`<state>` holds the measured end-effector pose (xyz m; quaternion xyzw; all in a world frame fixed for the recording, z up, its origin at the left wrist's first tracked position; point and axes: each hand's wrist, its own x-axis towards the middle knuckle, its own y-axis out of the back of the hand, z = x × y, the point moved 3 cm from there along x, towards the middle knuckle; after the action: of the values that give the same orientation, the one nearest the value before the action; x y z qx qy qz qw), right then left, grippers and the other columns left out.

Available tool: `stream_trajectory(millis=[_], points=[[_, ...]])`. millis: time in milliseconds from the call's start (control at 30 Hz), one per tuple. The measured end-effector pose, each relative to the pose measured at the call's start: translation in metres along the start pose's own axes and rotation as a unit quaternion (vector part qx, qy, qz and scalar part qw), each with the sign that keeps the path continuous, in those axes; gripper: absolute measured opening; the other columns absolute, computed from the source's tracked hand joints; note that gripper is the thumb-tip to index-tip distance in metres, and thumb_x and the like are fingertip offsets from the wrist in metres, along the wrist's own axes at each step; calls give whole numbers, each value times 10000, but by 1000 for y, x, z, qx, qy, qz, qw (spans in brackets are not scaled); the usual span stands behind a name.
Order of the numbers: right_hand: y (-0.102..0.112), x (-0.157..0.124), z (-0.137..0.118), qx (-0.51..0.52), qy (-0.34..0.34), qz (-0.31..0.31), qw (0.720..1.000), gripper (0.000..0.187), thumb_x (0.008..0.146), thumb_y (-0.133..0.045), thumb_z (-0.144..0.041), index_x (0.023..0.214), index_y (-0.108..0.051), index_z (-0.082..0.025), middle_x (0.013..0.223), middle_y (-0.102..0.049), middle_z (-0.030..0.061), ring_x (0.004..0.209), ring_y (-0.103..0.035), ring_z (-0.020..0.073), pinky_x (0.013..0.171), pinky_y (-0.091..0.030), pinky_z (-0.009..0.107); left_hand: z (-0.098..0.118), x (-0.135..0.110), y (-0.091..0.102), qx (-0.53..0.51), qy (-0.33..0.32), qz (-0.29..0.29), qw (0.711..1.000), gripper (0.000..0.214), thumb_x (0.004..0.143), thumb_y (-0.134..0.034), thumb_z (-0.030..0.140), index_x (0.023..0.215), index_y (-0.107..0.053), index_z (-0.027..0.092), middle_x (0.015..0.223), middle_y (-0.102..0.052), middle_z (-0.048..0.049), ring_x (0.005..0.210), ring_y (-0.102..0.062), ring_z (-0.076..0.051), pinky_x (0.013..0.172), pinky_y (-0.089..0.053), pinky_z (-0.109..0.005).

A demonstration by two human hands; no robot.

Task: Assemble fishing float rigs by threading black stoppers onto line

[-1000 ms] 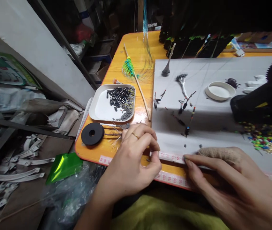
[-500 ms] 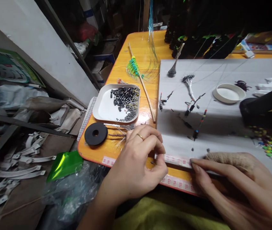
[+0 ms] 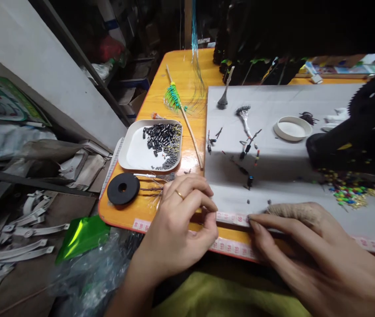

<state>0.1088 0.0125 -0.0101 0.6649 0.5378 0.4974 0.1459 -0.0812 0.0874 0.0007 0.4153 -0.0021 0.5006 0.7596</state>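
My left hand [image 3: 187, 215], with a ring on one finger, is closed in a pinch at the near edge of the grey-white board [image 3: 227, 193]. Facing it, my right hand [image 3: 309, 246] pinches thumb and forefinger together; a tan wrap covers one of its fingers. What either pinch holds is too small or hidden to make out. Between the fingertips runs a pink-and-white measuring tape [image 3: 232, 218] along the board's edge. Two small dark beads lie just beyond the right fingertips. A small float with a blue-black body [image 3: 250, 181] rests farther up the board.
Left of the board are a white tray [image 3: 131, 152] of black cylinders and grey bits, a black spool [image 3: 123, 188] and a wooden stick [image 3: 192, 136] bearing green-blue pieces. To the right stand a round white dish [image 3: 292, 128], colourful beads [image 3: 349, 191] and a dark upright object [image 3: 342, 145].
The view has shifted slightly to the right, so the whole scene sits farther left. Both hands keep nearly the same pinched pose at the board's edge.
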Motion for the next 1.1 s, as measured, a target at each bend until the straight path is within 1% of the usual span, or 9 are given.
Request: stream_trajectory(millis=[133, 233, 400, 500, 600, 667, 767, 933, 1100], points=[[9, -2, -6, 59, -39, 36, 997, 147, 894, -661, -125, 992, -696, -229, 909, -659, 47, 755, -669, 174, 576, -523, 267, 15, -9, 2, 37, -113, 84, 989, 286, 783, -669, 16, 953, -596, 234, 921, -712, -27, 1061, -659, -224, 940, -511, -386], [13, -7, -8, 222, -116, 24, 968, 108, 919, -641, -137, 933, -682, -236, 832, -692, 24, 695, -699, 158, 576, -572, 231, 29, -18, -2, 42, -138, 92, 985, 337, 766, -673, -9, 998, -593, 222, 876, -725, -10, 928, -668, -179, 855, -545, -317], [6, -14, -12, 593, -244, -74, 764, 147, 1013, -546, -296, 910, -615, -216, 809, -722, 39, 625, -712, 149, 563, -593, 254, 45, -25, -15, -39, -60, 63, 995, 254, 816, -591, 5, 963, -600, 212, 882, -668, -49, 852, -642, -187, 790, -551, -339], [6, -16, -15, 643, -241, -69, 723, 129, 1006, -570, -272, 909, -628, -207, 862, -720, 37, 732, -724, 140, 701, -609, 277, 49, -23, -27, -165, 54, -3, 985, 236, 968, -511, 182, 1140, -663, 233, 1115, -659, -103, 1040, -642, -233, 866, -555, -385], [8, -20, -17, 678, -242, -67, 691, 121, 1007, -574, -242, 898, -612, -203, 860, -717, 17, 743, -719, 114, 724, -599, 252, 56, -15, -39, -335, 120, -20, 934, 272, 1016, -504, 365, 1092, -742, 259, 1127, -694, -96, 1137, -629, -252, 897, -570, -377], [9, -23, -18, 684, -253, -75, 680, 124, 1002, -586, -264, 898, -598, -199, 838, -708, 11, 718, -707, 108, 699, -589, 241, 61, -6, -48, -464, 159, -16, 872, 218, 987, -576, 381, 953, -756, 263, 854, -709, -45, 820, -696, -194, 650, -595, -292], [13, -27, -19, 653, -273, -100, 699, 181, 1000, -588, -343, 904, -594, -189, 826, -691, 19, 688, -671, 106, 657, -557, 231, 64, 7, -58, -581, 198, 20, 789, 162, 954, -649, 340, 853, -735, 247, 531, -508, 60, 408, -415, -61, 389, -356, -157], [22, -30, -21, 584, -307, -135, 739, 299, 979, -597, -448, 845, -602, -181, 798, -674, 29, 693, -622, 111, 655, -508, 231, 63, 20, -59, -595, 203, 107, 770, 207, 875, -755, 348, 759, -738, 178, 498, -389, 76, 473, -307, -48, 484, -305, -146], [21, -32, -19, 622, -311, -137, 705, 291, 973, -614, -443, 841, -581, -185, 790, -672, 16, 667, -614, 93, 639, -495, 217, 63, 7, -64, -620, 267, 80, 734, 241, 900, -712, 414, 840, -788, 193, 618, -604, 10, 503, -369, -48, 496, -361, -124]])
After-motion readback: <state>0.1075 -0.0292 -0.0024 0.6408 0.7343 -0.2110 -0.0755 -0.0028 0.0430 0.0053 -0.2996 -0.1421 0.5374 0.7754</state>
